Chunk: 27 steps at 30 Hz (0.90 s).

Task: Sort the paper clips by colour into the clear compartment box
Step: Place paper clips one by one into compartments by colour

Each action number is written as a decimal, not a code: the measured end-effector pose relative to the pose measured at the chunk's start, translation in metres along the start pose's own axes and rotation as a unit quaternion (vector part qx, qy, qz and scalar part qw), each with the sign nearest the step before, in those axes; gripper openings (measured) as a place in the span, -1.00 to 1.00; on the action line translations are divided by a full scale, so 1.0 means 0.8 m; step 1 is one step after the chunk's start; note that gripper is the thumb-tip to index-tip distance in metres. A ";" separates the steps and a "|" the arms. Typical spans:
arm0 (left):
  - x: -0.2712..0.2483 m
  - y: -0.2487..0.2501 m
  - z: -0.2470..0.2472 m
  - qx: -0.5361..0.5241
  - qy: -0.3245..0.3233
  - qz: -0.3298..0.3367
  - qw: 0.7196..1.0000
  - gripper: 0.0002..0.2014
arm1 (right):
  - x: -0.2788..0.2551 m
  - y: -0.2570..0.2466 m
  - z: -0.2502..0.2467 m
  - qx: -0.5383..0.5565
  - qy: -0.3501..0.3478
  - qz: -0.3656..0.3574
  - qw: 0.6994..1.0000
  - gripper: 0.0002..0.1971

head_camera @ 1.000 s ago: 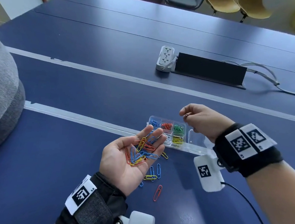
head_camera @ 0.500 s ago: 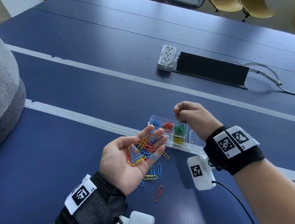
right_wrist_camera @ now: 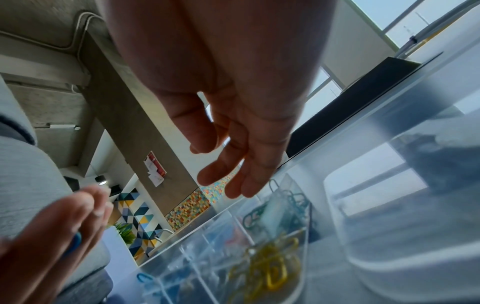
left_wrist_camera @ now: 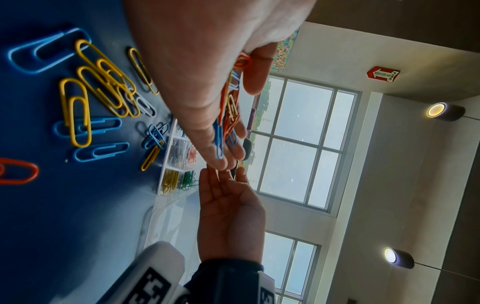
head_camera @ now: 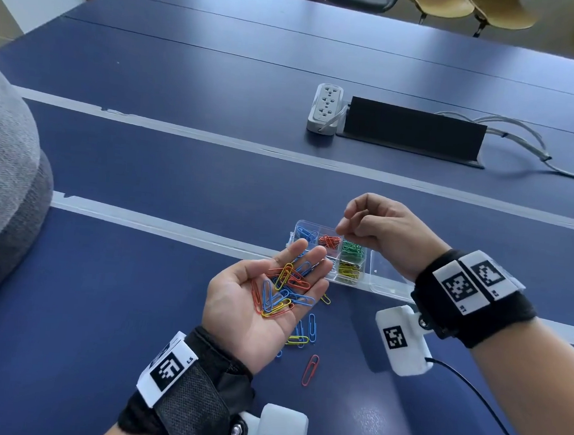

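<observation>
My left hand [head_camera: 254, 304] lies palm up above the blue table, fingers nearly straight, carrying a heap of red, blue and yellow paper clips [head_camera: 281, 292]. Just beyond its fingertips stands the clear compartment box [head_camera: 299, 223], with blue, red, green and yellow clips in separate cells. My right hand [head_camera: 345, 222] hovers over the red and green cells, fingers loosely curled. In the right wrist view the fingers [right_wrist_camera: 233, 174] hang relaxed with nothing between them, above the green clips [right_wrist_camera: 285, 201] and yellow clips [right_wrist_camera: 270, 269]. Loose clips [head_camera: 303, 335] lie on the table under my left hand.
A single red clip [head_camera: 310, 370] lies nearest me. The box's open lid [head_camera: 387, 273] lies flat to its right. Farther back are a white power strip [head_camera: 325, 108], a black cable box [head_camera: 412, 132] and grey cables [head_camera: 524, 146]. A grey cushion [head_camera: 0, 174] fills the left edge.
My right hand has moved left and nearer, from beyond the box's right end to above the red and green cells, and its fingers have loosened. The left hand holds still.
</observation>
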State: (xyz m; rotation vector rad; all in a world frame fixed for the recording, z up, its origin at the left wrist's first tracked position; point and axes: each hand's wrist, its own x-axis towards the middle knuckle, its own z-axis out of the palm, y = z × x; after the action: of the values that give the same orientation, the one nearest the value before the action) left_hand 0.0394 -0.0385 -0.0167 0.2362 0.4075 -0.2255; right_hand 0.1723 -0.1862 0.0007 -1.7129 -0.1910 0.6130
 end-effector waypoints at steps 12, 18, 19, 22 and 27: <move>-0.005 -0.001 0.002 -0.028 -0.044 0.017 0.998 -0.52 | -0.041 -0.002 0.025 0.015 -0.150 -0.001 0.989 -0.70; -0.010 -0.001 0.007 -0.012 -0.062 0.019 0.998 -0.56 | -0.046 0.004 0.023 0.132 -0.160 0.041 0.977 -0.72; -0.011 -0.001 0.008 -0.010 -0.064 0.018 0.998 -0.56 | -0.046 0.003 0.023 0.143 -0.146 0.049 0.978 -0.76; -0.011 -0.003 0.010 -0.012 -0.063 0.016 0.998 -0.56 | -0.048 -0.002 0.023 0.136 -0.134 0.078 0.978 -0.73; -0.009 -0.005 0.005 -0.007 -0.043 0.017 0.999 -0.56 | -0.057 -0.012 0.026 0.077 -0.132 0.094 0.984 -0.79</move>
State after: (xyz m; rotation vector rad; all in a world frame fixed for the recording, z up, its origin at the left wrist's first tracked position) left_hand 0.0333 -0.0418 -0.0109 0.2187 0.3204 -0.1978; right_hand 0.1254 -0.1864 0.0212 -1.5075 -0.1653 0.9710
